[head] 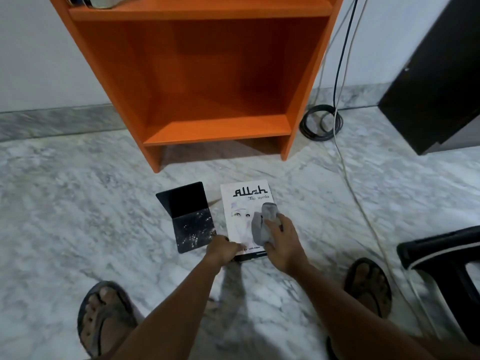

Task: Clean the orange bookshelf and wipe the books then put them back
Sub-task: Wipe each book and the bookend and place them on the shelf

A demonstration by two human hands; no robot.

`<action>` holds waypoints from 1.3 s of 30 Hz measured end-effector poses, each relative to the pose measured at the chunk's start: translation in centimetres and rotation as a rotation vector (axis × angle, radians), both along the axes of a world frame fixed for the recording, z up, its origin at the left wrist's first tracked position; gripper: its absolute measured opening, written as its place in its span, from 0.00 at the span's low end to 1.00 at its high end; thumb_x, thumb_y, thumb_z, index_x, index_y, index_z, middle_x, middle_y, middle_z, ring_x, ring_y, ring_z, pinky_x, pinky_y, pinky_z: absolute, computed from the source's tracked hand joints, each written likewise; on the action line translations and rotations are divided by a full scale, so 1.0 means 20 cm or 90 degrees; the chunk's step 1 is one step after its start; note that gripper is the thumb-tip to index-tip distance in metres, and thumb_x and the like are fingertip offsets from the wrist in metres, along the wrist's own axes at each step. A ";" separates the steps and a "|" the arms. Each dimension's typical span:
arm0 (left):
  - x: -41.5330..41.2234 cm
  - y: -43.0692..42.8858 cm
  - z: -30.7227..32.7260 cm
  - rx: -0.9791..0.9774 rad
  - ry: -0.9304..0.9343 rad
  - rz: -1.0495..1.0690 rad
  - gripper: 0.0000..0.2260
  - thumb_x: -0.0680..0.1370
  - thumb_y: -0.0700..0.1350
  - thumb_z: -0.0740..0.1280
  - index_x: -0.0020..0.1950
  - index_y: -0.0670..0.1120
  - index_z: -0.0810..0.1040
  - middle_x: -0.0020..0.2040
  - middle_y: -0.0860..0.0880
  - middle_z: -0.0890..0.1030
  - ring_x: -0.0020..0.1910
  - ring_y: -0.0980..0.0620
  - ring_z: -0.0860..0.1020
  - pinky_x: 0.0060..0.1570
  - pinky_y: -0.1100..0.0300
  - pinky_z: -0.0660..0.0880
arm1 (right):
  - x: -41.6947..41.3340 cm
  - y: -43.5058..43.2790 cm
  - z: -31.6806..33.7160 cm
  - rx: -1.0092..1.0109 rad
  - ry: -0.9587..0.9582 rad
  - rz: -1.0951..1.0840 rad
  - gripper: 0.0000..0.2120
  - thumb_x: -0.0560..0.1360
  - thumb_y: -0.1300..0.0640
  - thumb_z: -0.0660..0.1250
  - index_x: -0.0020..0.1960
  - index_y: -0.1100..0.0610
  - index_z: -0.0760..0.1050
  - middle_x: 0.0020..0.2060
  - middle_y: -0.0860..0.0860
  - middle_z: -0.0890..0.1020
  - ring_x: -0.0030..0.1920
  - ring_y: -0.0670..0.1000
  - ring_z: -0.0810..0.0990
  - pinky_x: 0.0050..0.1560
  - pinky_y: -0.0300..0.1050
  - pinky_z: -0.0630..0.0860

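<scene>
Under R hand [281, 245] w/ cloth [262, 227]: book [239, 203], L hand [223, 249] gripping corner.

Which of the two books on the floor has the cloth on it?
The white book: the right hand holds the grey cloth on it. The black book lies open, bare.
</scene>
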State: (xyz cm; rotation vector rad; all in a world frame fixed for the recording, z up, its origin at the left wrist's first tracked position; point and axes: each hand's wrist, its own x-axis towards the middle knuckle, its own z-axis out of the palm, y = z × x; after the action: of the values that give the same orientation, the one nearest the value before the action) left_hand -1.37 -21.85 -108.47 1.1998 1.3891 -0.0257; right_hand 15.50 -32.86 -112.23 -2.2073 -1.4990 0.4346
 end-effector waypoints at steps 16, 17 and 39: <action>-0.09 0.07 0.58 -0.089 -0.385 -0.007 0.27 0.76 0.24 0.62 0.70 0.44 0.73 0.60 0.34 0.81 0.56 0.35 0.83 0.54 0.31 0.78 | -0.25 0.24 0.52 0.166 0.263 0.096 0.24 0.78 0.43 0.59 0.70 0.23 0.63 0.76 0.44 0.63 0.78 0.52 0.60 0.76 0.59 0.63; -0.09 0.07 0.63 -0.082 -0.402 -0.033 0.28 0.75 0.23 0.63 0.70 0.47 0.74 0.58 0.36 0.83 0.57 0.34 0.82 0.57 0.30 0.76 | -0.24 0.29 0.56 0.187 0.246 0.085 0.24 0.78 0.44 0.58 0.72 0.26 0.64 0.76 0.45 0.63 0.77 0.55 0.61 0.74 0.63 0.65; -0.11 0.00 0.92 -0.003 -0.443 -0.176 0.35 0.67 0.32 0.73 0.71 0.56 0.77 0.60 0.31 0.81 0.58 0.26 0.80 0.53 0.38 0.79 | 0.01 0.49 0.98 0.352 0.138 -0.187 0.17 0.83 0.55 0.60 0.71 0.51 0.74 0.74 0.54 0.69 0.74 0.58 0.66 0.72 0.57 0.68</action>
State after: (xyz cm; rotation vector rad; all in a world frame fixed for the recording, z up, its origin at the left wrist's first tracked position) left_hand -3.51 -21.85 -89.97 1.2290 0.6137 0.1800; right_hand 15.77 -23.11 -92.71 -1.8263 -1.0064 0.1325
